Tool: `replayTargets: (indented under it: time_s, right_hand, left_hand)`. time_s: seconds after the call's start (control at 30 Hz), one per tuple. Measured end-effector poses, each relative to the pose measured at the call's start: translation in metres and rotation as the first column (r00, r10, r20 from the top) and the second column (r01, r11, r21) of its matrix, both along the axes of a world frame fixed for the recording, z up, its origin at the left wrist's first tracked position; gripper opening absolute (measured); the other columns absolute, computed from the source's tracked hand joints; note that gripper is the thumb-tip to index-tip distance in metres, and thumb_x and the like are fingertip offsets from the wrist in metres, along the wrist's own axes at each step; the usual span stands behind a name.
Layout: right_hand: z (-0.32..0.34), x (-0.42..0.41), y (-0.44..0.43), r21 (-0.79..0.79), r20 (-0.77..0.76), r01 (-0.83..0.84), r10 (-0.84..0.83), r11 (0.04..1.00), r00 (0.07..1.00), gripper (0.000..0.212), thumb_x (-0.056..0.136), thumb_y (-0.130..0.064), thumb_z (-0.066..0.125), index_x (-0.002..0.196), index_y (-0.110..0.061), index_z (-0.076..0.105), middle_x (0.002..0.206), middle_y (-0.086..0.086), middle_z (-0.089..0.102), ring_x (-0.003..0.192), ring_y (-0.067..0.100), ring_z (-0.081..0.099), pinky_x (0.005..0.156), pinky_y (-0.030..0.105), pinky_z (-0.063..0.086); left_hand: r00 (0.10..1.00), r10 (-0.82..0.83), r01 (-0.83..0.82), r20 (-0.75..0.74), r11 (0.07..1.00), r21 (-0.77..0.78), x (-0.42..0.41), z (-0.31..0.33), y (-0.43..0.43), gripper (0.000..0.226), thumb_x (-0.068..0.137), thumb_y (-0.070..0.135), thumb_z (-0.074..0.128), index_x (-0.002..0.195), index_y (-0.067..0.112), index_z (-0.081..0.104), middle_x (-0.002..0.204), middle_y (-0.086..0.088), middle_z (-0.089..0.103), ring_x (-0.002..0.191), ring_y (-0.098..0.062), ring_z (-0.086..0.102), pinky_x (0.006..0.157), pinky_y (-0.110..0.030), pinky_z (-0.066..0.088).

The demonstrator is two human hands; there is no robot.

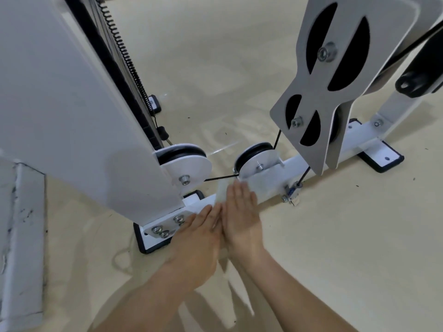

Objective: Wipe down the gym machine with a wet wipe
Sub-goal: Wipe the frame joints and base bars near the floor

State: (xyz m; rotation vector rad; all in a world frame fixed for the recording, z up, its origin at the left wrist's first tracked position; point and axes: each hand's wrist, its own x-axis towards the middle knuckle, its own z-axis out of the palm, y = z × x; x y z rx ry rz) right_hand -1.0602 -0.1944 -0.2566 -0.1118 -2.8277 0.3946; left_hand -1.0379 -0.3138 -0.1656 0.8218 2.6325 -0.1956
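Right hand [239, 212] flat, fingers straight, presses the blurred white wet wipe [221, 191] onto the white base bar [294, 165]. Left hand [199, 238] open alongside.

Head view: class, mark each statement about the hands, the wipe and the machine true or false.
1. The left hand and the right hand both lie flat on the bar. True.
2. The wipe is blue. False: it is white.
3. The wipe lies under the right hand's fingers. True.
4. The left hand grips the cable. False: it holds nothing, and the cable runs free above the hands.
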Motion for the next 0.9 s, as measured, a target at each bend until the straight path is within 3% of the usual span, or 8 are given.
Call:
replayTargets:
  time_s: [0.1, 0.2, 0.33, 0.43, 0.53, 0.67, 0.8, 0.9]
  right_hand:
    - [-0.001, 0.011, 0.034, 0.056, -0.093, -0.266, 0.27, 0.962, 0.958, 0.044, 0.1, -0.026, 0.041, 0.126, 0.003, 0.062, 0.135, 0.018, 0.058, 0.129, 0.031, 0.053, 0.106, 0.045, 0.04]
    - [0.009, -0.002, 0.081, 0.05, -0.128, -0.128, 0.134, 0.99, 0.983, 0.053, 0.104, -0.035, 0.032, 0.123, 0.003, 0.063, 0.13, 0.018, 0.062, 0.125, 0.034, 0.056, 0.106, 0.045, 0.04]
    - [0.005, -0.002, 0.042, -0.025, -0.134, -0.018, 0.014, 1.0, 0.991, 0.05, 0.103, -0.023, 0.026, 0.115, 0.001, 0.068, 0.122, 0.017, 0.067, 0.117, 0.035, 0.061, 0.104, 0.042, 0.043]
    - [0.001, 0.014, 0.006, -0.166, -0.203, -0.244, 0.209, 0.955, 0.957, 0.051, 0.106, -0.02, 0.024, 0.107, -0.002, 0.072, 0.118, 0.012, 0.07, 0.113, 0.028, 0.065, 0.108, 0.033, 0.031]
    - [0.006, 0.005, 0.047, -0.011, -0.149, -0.4, 0.394, 0.916, 0.907, 0.039, 0.095, -0.018, 0.039, 0.11, -0.002, 0.071, 0.12, 0.011, 0.069, 0.116, 0.028, 0.063, 0.102, 0.035, 0.037]
    - [0.012, -0.013, 0.095, -0.061, -0.001, -0.102, 0.102, 0.993, 0.995, 0.045, 0.096, -0.023, 0.034, 0.119, -0.001, 0.066, 0.124, 0.014, 0.066, 0.123, 0.038, 0.056, 0.105, 0.042, 0.039]
    - [0.016, 0.001, 0.048, -0.329, -0.176, -0.03, -0.031, 0.944, 0.984, 0.022, 0.086, -0.006, 0.054, 0.096, -0.002, 0.073, 0.104, 0.012, 0.073, 0.106, 0.027, 0.067, 0.091, 0.023, 0.038]
    - [0.026, 0.021, 0.012, -0.635, -0.16, -0.088, -0.02, 0.767, 0.987, 0.025, 0.085, -0.007, 0.052, 0.091, -0.007, 0.076, 0.097, 0.003, 0.075, 0.097, 0.011, 0.065, 0.087, 0.023, 0.049]
  left_hand:
    - [0.999, -0.01, 0.01, 0.036, 1.0, 0.005, 0.002, 0.008, -0.01, 0.071, 0.096, 0.009, 0.035, 0.156, 0.022, -0.001, 0.16, 0.005, -0.025, 0.149, -0.016, -0.017, 0.12, -0.037, -0.002]
    - [0.998, 0.018, -0.021, 0.06, 0.998, 0.055, 0.004, 0.008, -0.013, 0.071, 0.095, 0.007, 0.034, 0.156, 0.022, 0.001, 0.161, 0.005, -0.021, 0.149, -0.015, -0.016, 0.12, -0.037, -0.001]
    - [0.994, 0.078, -0.086, 0.07, 0.99, 0.113, 0.004, 0.009, -0.004, 0.07, 0.095, 0.011, 0.033, 0.156, 0.019, 0.0, 0.163, 0.005, -0.011, 0.15, -0.013, -0.01, 0.121, -0.033, 0.004]
    - [0.995, 0.085, -0.091, 0.05, 0.986, 0.141, 0.004, 0.012, -0.004, 0.067, 0.097, 0.015, 0.037, 0.156, 0.017, 0.006, 0.164, 0.004, 0.0, 0.151, -0.013, -0.003, 0.122, -0.031, 0.009]
    - [0.992, 0.116, -0.121, 0.039, 0.979, 0.163, 0.006, 0.012, -0.011, 0.069, 0.095, 0.012, 0.038, 0.156, 0.019, 0.007, 0.164, 0.005, 0.001, 0.15, -0.012, 0.0, 0.121, -0.029, 0.01]
    - [0.992, 0.115, -0.123, 0.056, 0.978, 0.167, 0.008, 0.012, -0.014, 0.07, 0.096, 0.01, 0.037, 0.156, 0.02, 0.004, 0.164, 0.007, -0.002, 0.15, -0.01, -0.004, 0.122, -0.029, 0.01]
    - [0.993, 0.102, -0.116, 0.065, 0.957, 0.266, 0.01, 0.009, -0.007, 0.067, 0.094, 0.012, 0.037, 0.155, 0.015, 0.008, 0.164, 0.001, 0.005, 0.15, -0.013, 0.003, 0.117, -0.021, 0.001]
    - [0.99, 0.112, -0.057, -0.089, 0.877, 0.477, 0.01, 0.01, -0.001, 0.057, 0.083, 0.01, 0.04, 0.14, 0.013, 0.04, 0.143, -0.002, 0.046, 0.133, -0.013, 0.044, 0.104, -0.011, 0.021]
